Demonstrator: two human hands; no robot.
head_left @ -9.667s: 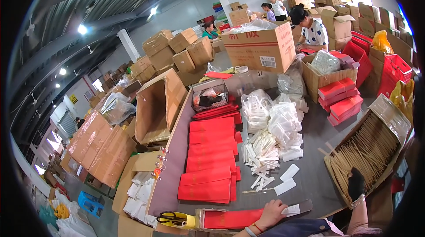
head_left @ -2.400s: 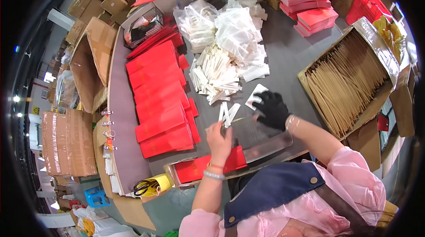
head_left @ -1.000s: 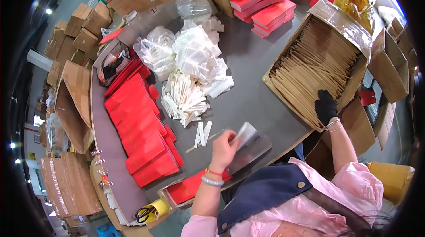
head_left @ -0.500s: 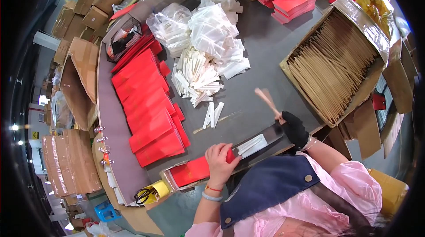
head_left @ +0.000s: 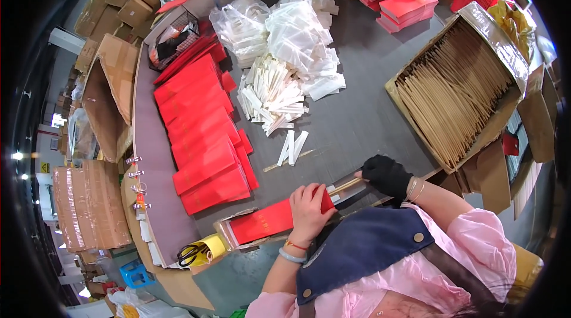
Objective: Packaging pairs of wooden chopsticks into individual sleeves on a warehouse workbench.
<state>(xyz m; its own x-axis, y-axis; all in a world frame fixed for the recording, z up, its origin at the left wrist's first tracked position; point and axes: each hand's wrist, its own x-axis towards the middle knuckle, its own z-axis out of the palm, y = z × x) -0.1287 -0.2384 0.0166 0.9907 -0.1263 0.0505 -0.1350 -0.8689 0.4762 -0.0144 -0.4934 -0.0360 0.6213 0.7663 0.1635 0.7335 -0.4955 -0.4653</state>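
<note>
A long red paper sleeve (head_left: 264, 223) lies in a shallow tray at the near table edge. My bare left hand (head_left: 310, 208) is closed over its right end, fingers bent around the edge. My right hand (head_left: 386, 176), in a black glove, pinches a pair of wooden chopsticks (head_left: 346, 186). Their far end meets the opening of the sleeve beside my left fingers; whether the tips are inside is hidden. A white slip-like piece (head_left: 334, 198) shows at that opening, just under the chopsticks.
An open carton (head_left: 398, 95) of wooden sticks stands at the right. Overlapping red sleeves (head_left: 202, 134) lie on the left, with a pile of white slim packets (head_left: 273, 95) behind the hands. Stacked red paper (head_left: 407, 9) is at the back. Scissors (head_left: 193, 254) sit in a yellow holder.
My right hand has brought the chopsticks down and left, from raised above the tray to the sleeve's opening. My left hand has shifted right, with the sleeve's edge now covering more of the white piece.
</note>
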